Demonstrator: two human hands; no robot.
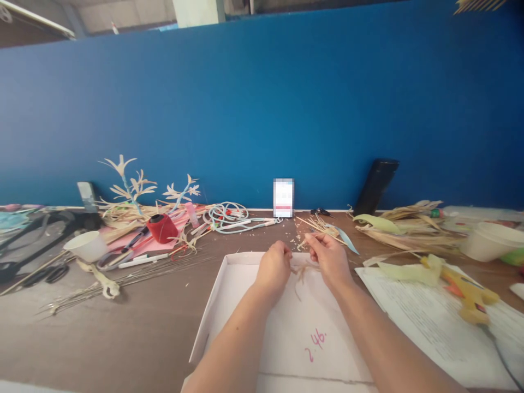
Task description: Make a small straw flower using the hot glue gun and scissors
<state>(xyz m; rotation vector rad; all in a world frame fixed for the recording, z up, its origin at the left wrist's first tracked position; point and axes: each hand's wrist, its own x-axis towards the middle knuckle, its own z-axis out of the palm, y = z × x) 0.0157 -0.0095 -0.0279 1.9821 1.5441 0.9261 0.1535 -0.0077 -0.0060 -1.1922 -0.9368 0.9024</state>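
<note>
My left hand [273, 267] and my right hand [328, 257] meet over the far end of a shallow white cardboard tray [229, 305]. Both are closed in a pinch on a small bundle of thin dried straw strips [303, 270] that stretches between them. Loose ends of the strips dangle over the tray. Pink writing [315, 345] marks the tray floor between my forearms.
A yellow glue gun [466, 292] lies on printed papers [426, 322] at right, beside dried husks [405, 224] and a white cup [489, 240]. At left are straw flowers [131, 185], a red thread spool [162, 227], a paper cup [87, 245], scissors [45, 273], wires [123, 278] and a coiled cable [225, 215]. A blue partition [262, 109] backs the table.
</note>
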